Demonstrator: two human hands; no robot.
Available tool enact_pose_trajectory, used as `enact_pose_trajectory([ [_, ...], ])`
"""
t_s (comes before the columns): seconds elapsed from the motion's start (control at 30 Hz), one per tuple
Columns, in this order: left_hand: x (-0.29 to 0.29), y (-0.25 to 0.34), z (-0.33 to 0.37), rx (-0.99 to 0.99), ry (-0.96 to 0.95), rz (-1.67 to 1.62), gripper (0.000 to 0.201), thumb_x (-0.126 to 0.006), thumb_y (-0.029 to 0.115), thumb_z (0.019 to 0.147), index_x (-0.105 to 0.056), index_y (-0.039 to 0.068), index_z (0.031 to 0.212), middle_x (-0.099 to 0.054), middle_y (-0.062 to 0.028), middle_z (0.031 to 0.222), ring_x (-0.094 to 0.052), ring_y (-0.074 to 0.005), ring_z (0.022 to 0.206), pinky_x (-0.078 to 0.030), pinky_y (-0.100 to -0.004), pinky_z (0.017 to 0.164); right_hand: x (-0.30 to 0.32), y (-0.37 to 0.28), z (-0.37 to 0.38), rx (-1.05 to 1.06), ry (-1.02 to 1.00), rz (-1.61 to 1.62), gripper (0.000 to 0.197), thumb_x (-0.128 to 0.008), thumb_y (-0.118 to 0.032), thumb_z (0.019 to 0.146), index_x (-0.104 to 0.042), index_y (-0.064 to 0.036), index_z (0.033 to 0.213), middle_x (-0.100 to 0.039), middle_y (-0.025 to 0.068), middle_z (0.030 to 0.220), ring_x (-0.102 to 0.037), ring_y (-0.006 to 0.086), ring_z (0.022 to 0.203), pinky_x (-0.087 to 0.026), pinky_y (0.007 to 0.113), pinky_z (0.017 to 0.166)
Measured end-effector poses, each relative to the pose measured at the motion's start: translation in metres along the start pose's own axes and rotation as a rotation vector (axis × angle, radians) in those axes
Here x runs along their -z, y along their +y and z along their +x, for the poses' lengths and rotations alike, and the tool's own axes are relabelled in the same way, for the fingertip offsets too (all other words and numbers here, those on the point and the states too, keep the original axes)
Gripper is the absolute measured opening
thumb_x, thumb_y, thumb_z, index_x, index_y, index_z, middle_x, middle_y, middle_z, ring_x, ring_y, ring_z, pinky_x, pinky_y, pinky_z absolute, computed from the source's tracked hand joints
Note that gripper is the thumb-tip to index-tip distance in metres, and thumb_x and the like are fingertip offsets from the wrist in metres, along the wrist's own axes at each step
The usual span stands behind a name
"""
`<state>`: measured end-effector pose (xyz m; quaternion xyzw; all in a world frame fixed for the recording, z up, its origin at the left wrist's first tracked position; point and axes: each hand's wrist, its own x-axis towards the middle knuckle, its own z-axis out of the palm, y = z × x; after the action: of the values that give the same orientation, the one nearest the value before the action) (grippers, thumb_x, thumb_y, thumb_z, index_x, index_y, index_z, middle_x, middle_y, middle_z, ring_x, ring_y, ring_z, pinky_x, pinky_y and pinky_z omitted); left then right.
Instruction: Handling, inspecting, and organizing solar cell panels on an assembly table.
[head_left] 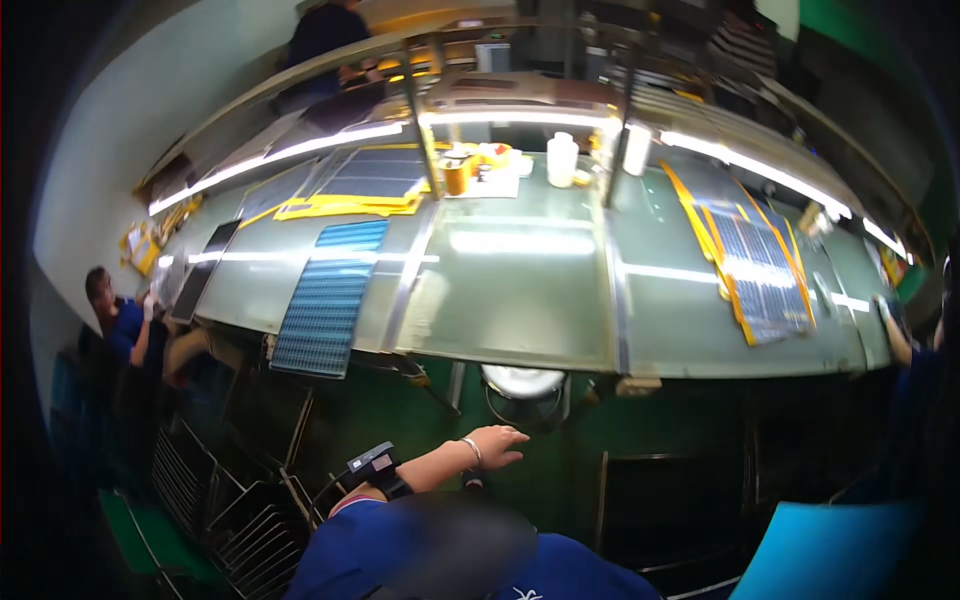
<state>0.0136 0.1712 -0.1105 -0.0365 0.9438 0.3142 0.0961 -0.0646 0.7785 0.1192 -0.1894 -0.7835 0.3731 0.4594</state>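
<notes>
My left hand [497, 447] hangs in front of my body, over the floor and short of the table. Its fingers are stretched forward and it holds nothing. A silver bracelet [472, 452] circles the wrist, and a dark box-shaped device [373, 461] is strapped to the forearm. Nearest to this hand is a round metal-topped stool [523, 381], partly under the table edge. My right hand does not show. At the lower right a light-blue flat panel [825, 555] reaches into view; what supports it is hidden.
A long glass-topped table [510, 290] spans ahead. On it lie a blue gridded panel [333, 300], yellow-edged sheets [755, 265], an orange spool [455, 178] and a white bottle [562, 160]. Metal racks [250, 530] stand lower left. People [125, 320] work at both table ends.
</notes>
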Motion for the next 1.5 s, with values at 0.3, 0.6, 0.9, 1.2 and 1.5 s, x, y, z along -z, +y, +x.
enact_pose_trajectory([
  [0.3, 0.149, -0.183, -0.075, 0.316, 0.928, -0.223, 0.017, -0.06, 0.01, 0.08, -0.065, 0.005, 0.096, -0.065, -0.0165, 0.09, -0.062, -0.0331, 0.084, -0.051, -0.0386, 0.074, -0.307, -0.187, -0.269, -0.87, -1.268, 0.855, 0.023, -0.062, -0.004, 0.084, -0.059, 0.0012, 0.106, -0.062, 0.0117, 0.101, -0.06, 0.0214, 0.093, -0.052, 0.032, 0.08],
  [0.6, 0.173, -0.299, -0.105, 0.976, 0.813, 0.307, 0.062, -0.038, 0.052, 0.091, -0.025, 0.024, 0.145, -0.013, -0.0071, 0.153, -0.01, -0.0295, 0.141, 0.0, -0.0637, 0.106, -0.425, -0.235, -0.47, -1.304, -1.578, 0.749, 0.014, -0.06, -0.007, 0.088, -0.058, -0.0026, 0.101, -0.065, 0.007, 0.096, -0.065, 0.0182, 0.087, -0.059, 0.029, 0.072],
  [0.9, 0.144, -0.263, -0.09, 0.923, 0.83, 0.229, 0.055, -0.036, 0.048, 0.093, -0.031, 0.025, 0.142, -0.019, -0.0055, 0.152, -0.015, -0.0303, 0.139, -0.005, -0.0611, 0.107, -0.458, -0.218, -0.502, -1.203, -1.648, 0.417, 0.019, -0.065, -0.015, 0.086, -0.059, -0.0024, 0.098, -0.065, 0.0047, 0.097, -0.064, 0.0179, 0.089, -0.056, 0.031, 0.083],
  [1.2, 0.18, -0.29, -0.131, 0.656, 1.396, -0.117, 0.037, -0.057, 0.022, 0.087, -0.056, -0.001, 0.116, -0.058, -0.0201, 0.112, -0.054, -0.035, 0.103, -0.042, -0.041, 0.092, -0.454, -0.227, -0.487, -1.302, -1.771, 0.475, 0.023, -0.061, -0.021, 0.089, -0.057, -0.0024, 0.103, -0.064, 0.0104, 0.102, -0.062, 0.0215, 0.097, -0.053, 0.034, 0.089],
  [1.5, 0.166, -0.273, -0.208, 1.069, 1.528, -0.314, 0.035, -0.059, 0.018, 0.085, -0.06, -0.001, 0.114, -0.064, -0.0188, 0.108, -0.063, -0.0256, 0.1, -0.049, -0.0321, 0.085, -0.451, -0.235, -0.485, -1.192, -1.829, 0.293, 0.038, -0.061, -0.032, 0.088, -0.053, -0.0025, 0.111, -0.06, 0.0154, 0.108, -0.06, 0.0259, 0.103, -0.053, 0.035, 0.087],
])
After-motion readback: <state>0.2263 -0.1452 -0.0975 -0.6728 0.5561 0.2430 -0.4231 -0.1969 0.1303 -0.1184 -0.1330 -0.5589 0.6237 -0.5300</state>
